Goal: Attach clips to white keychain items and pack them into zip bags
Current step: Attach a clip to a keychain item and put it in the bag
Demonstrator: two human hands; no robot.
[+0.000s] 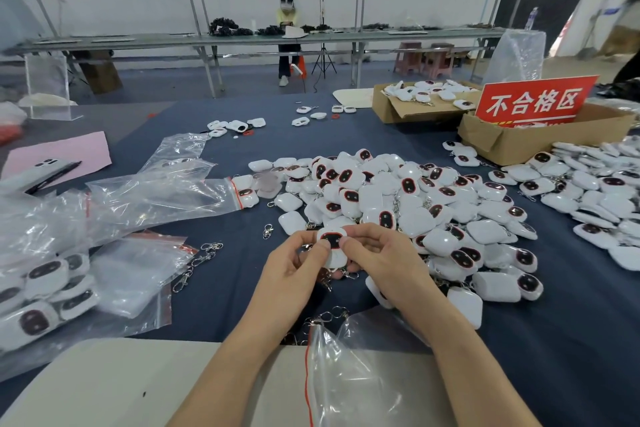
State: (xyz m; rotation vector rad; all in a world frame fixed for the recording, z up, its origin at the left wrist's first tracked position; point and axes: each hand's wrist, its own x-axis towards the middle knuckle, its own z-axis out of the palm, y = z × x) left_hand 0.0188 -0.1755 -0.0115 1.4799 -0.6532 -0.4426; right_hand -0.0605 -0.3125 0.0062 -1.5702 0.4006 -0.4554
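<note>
The person is holding one white keychain item (331,240) in both hands, just in front of the big heap (415,204) of the same items, above the dark blue cloth (225,288). The left hand (294,265) is pinching its left edge with thumb and curled fingers; the right hand (381,253) is gripping its right edge the same way, thumb lying across the top. The item's dark oval face with the red rim is pointing up towards the camera. A bit of metal clip (325,282) is showing just below the item, between the two hands — whether it is hooked on cannot be told.

Left of the heap, a single loose clip (267,230) is lying on the cloth, and further left a string of clips (197,262) is resting beside a stack of flat zip bags (138,274). An open zip bag (166,194) is lying with its mouth towards the heap, one item sitting in that mouth. Far left of the heap, filled bags (45,288) are piling up. In front of the heap, under the right forearm, another zip bag (346,374) is hanging over the table edge. Behind and right of the heap, a cardboard box (519,146) is carrying a red sign (535,102) — beside it a second heap (595,191) is spreading out.
</note>
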